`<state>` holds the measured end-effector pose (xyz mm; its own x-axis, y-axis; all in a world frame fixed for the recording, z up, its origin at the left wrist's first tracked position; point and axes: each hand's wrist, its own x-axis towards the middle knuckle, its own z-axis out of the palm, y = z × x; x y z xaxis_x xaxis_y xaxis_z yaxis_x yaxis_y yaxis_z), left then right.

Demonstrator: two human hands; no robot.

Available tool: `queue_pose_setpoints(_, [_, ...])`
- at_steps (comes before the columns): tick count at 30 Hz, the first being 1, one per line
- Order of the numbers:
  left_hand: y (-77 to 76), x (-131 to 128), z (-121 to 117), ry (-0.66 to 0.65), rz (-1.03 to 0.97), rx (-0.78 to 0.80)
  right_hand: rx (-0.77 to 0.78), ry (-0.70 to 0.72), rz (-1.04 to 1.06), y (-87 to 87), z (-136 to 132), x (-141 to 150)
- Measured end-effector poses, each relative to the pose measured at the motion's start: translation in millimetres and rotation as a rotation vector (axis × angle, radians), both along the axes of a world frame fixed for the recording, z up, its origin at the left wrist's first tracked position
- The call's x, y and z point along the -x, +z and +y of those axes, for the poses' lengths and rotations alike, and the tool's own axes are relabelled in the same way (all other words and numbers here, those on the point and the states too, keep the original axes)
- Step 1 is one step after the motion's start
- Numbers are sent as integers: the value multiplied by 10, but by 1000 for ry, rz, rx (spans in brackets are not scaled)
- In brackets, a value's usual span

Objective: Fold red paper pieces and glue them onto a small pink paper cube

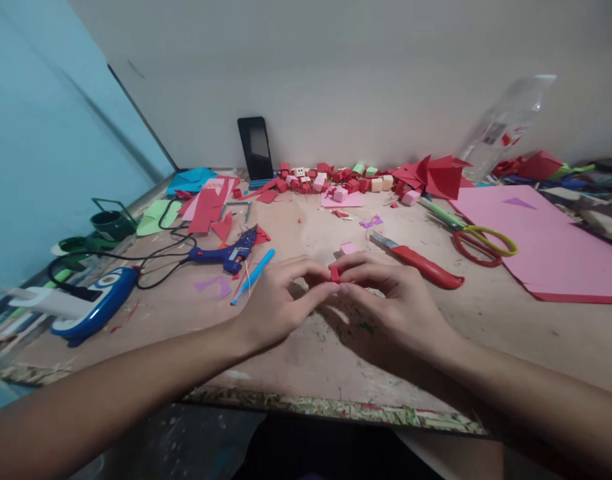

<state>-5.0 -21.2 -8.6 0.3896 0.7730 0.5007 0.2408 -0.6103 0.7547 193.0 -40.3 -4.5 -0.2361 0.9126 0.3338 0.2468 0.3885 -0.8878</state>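
Note:
Between the fingertips of both hands is a small red folded paper piece point(335, 274), held just above the table. My left hand point(291, 297) pinches it from the left with thumb and fingers. From the right, my right hand point(393, 300) grips the same piece, its thumb below and fingers above. Most of the piece is covered by fingertips, so its full shape is hidden. Just behind the fingers sits a pink paper cube point(349, 249). A blue pen point(255, 275) lies by my left hand, and a red-handled knife point(421, 262) lies beyond my right hand.
A blue glue gun point(226, 253) with its cord lies left, near a blue power strip point(99, 303). Scissors point(481, 241) rest by pink paper sheets point(551, 240) at right. Many small paper cubes point(336, 177), a leaning phone point(255, 148) and a plastic bottle point(509, 127) line the back.

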Motion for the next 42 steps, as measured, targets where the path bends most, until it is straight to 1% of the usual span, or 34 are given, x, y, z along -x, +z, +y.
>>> queue_pose_setpoints(4, [-18,-5,-13,4,-14,6,-18,-3,-9,-5,-1,-2])
queue_pose_setpoints(8, [-12,-10,-25,17,-20,53,-60,-18,-34,-26,-1,-8])
queue_pose_setpoints(12, [-17,-19,-10,17,-60,154,-79,-46,-57,-38,-17,-1])
queue_pose_setpoints(16, [-56,-30,17,-40,-159,300,-91,-62,-65,-45,-24,-5])
queue_pose_setpoints(20, [-76,-46,14,-90,-220,434,-137,-68,-104,-51,-13,-25])
queue_pose_setpoints(24, [-67,-62,-11,-117,-228,476,-177,-63,-131,-39,-23,-22])
queue_pose_setpoints(27, [-66,-60,-6,-127,-223,506,-154,-68,-124,-26,-30,-19])
queue_pose_setpoints(30, [-67,-36,32,-134,-242,564,-129,-35,-102,-15,-13,-40])
queue_pose_setpoints(32, [-63,-8,67,-163,-274,627,-137,-12,-81,-10,6,-63])
queue_pose_setpoints(34, [-59,23,104,-212,-312,725,-135,-23,-28,-7,21,-78])
queue_pose_setpoints(37, [-61,65,150,-318,-331,884,-77,-53,49,-10,31,-75])
queue_pose_setpoints(40, [-74,91,180,-405,-312,943,-75,-66,-8,-21,35,-68])
queue_pose_setpoints(42, [-80,97,187,-420,-305,946,-104,-71,-71,-30,39,-75])
